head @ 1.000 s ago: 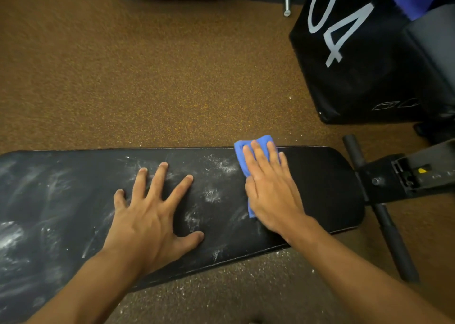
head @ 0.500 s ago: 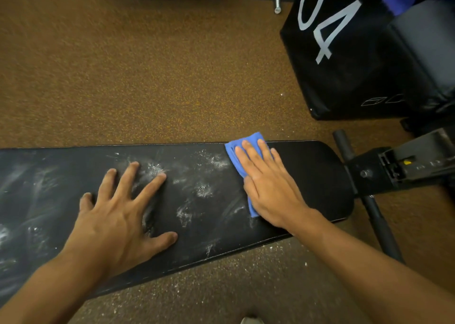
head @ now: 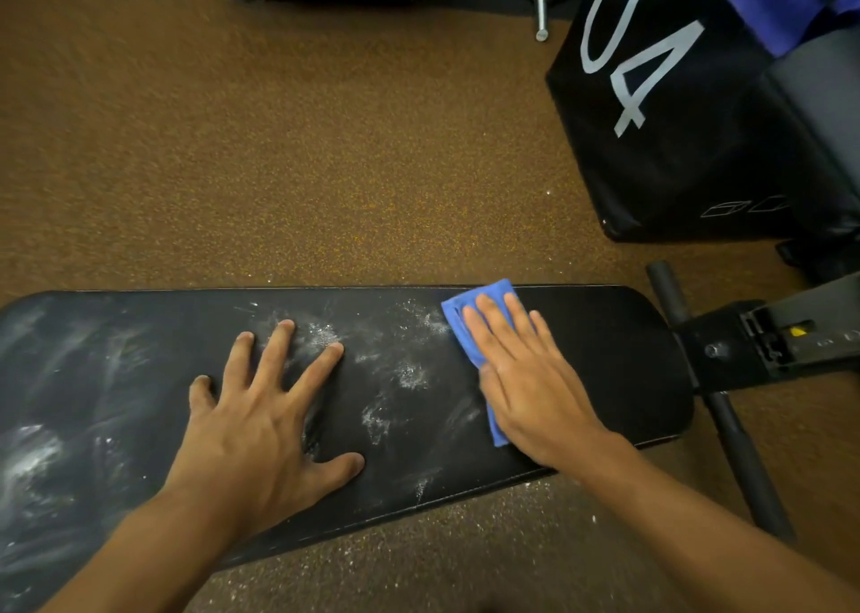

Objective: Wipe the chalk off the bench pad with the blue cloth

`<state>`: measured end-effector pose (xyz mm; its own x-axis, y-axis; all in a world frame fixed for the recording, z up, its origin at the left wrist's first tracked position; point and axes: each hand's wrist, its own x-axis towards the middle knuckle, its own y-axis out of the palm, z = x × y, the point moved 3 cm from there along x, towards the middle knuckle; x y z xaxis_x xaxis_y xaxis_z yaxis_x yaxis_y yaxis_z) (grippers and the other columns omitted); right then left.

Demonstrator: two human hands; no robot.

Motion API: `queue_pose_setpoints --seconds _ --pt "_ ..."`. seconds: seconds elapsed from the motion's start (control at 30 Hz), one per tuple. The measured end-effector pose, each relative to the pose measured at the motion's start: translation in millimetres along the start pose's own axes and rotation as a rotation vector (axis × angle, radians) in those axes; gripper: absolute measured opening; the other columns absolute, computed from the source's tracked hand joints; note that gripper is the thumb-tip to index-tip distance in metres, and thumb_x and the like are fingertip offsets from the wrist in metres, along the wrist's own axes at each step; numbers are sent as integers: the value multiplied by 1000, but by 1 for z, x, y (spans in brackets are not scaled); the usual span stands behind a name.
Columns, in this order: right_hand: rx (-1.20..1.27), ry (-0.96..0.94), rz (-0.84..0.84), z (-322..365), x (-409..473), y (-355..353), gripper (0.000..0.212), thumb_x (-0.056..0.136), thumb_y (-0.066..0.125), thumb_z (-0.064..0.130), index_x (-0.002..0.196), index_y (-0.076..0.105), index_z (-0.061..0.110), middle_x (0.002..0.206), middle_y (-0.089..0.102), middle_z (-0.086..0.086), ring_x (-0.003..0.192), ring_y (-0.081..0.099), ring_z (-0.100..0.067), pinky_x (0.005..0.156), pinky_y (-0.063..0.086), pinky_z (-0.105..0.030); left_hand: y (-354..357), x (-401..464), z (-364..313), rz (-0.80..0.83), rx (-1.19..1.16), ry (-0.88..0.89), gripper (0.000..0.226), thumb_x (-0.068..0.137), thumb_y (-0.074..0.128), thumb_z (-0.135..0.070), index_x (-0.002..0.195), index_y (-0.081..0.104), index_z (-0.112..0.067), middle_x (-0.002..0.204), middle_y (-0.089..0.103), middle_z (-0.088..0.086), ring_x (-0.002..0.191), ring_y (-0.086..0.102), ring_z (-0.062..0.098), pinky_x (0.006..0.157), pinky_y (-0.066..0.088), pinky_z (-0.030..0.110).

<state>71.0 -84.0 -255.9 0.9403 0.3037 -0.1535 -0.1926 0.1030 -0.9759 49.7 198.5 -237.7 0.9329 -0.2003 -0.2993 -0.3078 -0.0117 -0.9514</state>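
On bench pad (head: 605, 356): right hand (head: 535, 389) flat, pressing blue cloth (head: 465, 314)

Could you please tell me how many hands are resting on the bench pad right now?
2: the left hand lies flat on the bench pad mid-length; the right hand presses the blue cloth near its right end.

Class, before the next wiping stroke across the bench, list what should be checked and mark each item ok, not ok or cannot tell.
1. Folded blue cloth lies flat under the right hand: ok.
2. Left hand presses spread on the black padded bench pad, steadying it: ok.
3. Pad end right of the cloth looks free of chalk: ok.
4. White chalk smears between the hands are gone: not ok.
5. Left hand lies clear of the stroke's path: not ok, it rests on chalk.
6. Cloth's underside has clean fabric: cannot tell.
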Motion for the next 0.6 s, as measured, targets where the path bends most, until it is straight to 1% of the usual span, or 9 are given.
queue_pose_setpoints --seconds 0.13,0.2,0.27,0.37,0.43,0.5,0.57,0.6 --pt "-8 160 -57 -4 33 0 66 95 15 32 160 18 17 168 16 -3 155 2 -29 124 10 -51 4 0 -3 0 11 2 112 57 35 -99 154 25 -42 164 23 9 147 24 43 98 41 67" --pt "-7 206 -78 4 48 0 68 94 13 34 159 20 16 167 19 -4 155 6 -32 124 11 -52 5 0 -3 -4 14 7 113 57 34 -99 154 24 -42 164 22 9 147 23 43 98 41 67" --pt "-14 166 -65 9 45 0 68 94 13 33 159 19 15 167 18 -3 155 4 -32 124 10 -52 5 1 -3 -9 11 6 113 57 34 -99 154 24 -43 165 22 9 147 23 43 99 41 68" --pt "-38 8 -10 3 16 -1 65 97 18 30 160 16 17 168 12 -1 156 -1 -26 125 8 -49 2 0 -2 -6 6 1 113 57 35 -99 154 24 -43 165 21 9 147 22 42 99 40 67" --pt "-37 -10 15 -11 3 -4 65 97 19 31 161 15 19 168 10 1 156 -3 -23 125 9 -48 1 0 -1 2 5 -1 113 57 34 -99 154 24 -43 165 21 9 147 22 42 100 40 67" --pt "-21 86 11 -20 12 -4 67 95 13 34 161 12 21 169 8 2 155 -5 -22 126 6 -47 2 -1 -2 12 3 -2 113 57 33 -99 155 22 -43 166 19 9 148 20 43 101 39 67" --pt "-11 207 -33 -17 39 -3 72 91 8 38 161 14 21 169 12 2 155 -2 -25 125 5 -47 4 -1 -3 13 6 -2 113 58 33 -99 155 21 -43 166 18 8 149 19 42 102 38 67" --pt "-7 231 -51 -8 52 -3 74 90 6 39 160 17 20 168 15 1 155 1 -27 125 5 -48 5 -1 -4 11 9 1 113 58 33 -99 155 20 -43 166 17 8 149 19 42 102 38 67"
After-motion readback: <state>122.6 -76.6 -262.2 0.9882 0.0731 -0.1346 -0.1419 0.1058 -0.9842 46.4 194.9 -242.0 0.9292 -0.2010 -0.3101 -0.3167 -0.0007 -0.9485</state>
